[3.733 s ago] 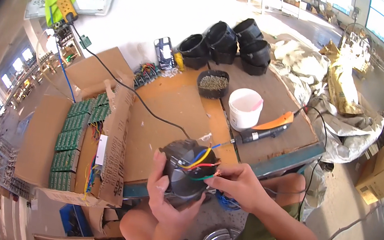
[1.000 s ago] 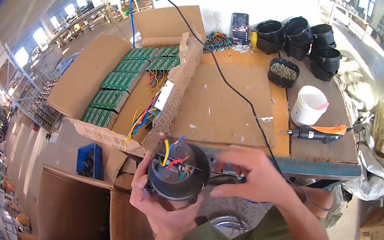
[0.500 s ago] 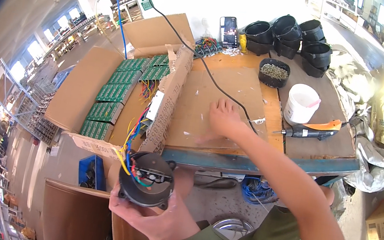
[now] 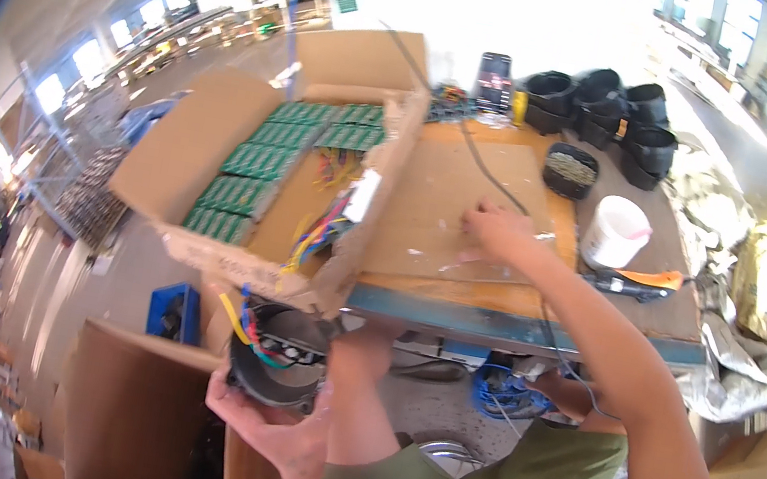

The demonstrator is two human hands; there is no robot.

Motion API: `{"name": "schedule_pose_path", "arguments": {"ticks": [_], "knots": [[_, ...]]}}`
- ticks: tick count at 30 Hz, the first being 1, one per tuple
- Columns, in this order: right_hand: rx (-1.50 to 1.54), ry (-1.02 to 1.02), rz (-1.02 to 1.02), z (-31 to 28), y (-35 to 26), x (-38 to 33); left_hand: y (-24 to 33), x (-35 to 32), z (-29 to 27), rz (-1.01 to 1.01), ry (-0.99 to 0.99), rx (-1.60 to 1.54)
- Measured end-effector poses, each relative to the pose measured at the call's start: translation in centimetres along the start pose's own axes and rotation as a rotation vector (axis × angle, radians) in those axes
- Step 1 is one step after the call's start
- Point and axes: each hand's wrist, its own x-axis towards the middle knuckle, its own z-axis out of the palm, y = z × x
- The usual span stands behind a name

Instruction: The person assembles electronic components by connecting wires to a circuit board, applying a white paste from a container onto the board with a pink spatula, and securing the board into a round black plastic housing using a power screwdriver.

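My left hand (image 4: 286,426) holds a round black housing (image 4: 275,360) low at my left side, below the table edge; yellow, red, blue and green wires (image 4: 244,326) stick out of its top. My right hand (image 4: 497,230) is stretched out over the brown tabletop (image 4: 441,198), fingers spread and resting flat on the surface, with nothing visible in it. A few small white bits lie on the board around that hand.
An open cardboard box (image 4: 263,169) with rows of green circuit boards and loose coloured wires sits left of the tabletop. Behind are several black housings (image 4: 608,110), a black bowl of small parts (image 4: 570,169), a white cup (image 4: 616,231), a power screwdriver (image 4: 635,282) and a black cable.
My left hand has carried the black housing down and to the left, away from my right hand. My right hand let go of it and reached out onto the tabletop.
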Motion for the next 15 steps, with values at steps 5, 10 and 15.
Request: {"name": "schedule_pose_path", "arguments": {"ticks": [5,10,15], "knots": [[-0.128,0.139,-0.127,-1.2,1.7,-0.4,0.5,1.0,-4.0,0.224,-0.102,0.169],[0.118,0.590,-0.127,0.2,-0.6,-3.5,3.1,1.1,-13.2,0.183,-0.124,0.539],[0.652,0.583,-0.026,4.0,1.0,-14.7,3.1,4.6,-24.7,-0.007,-0.070,1.206]]}}
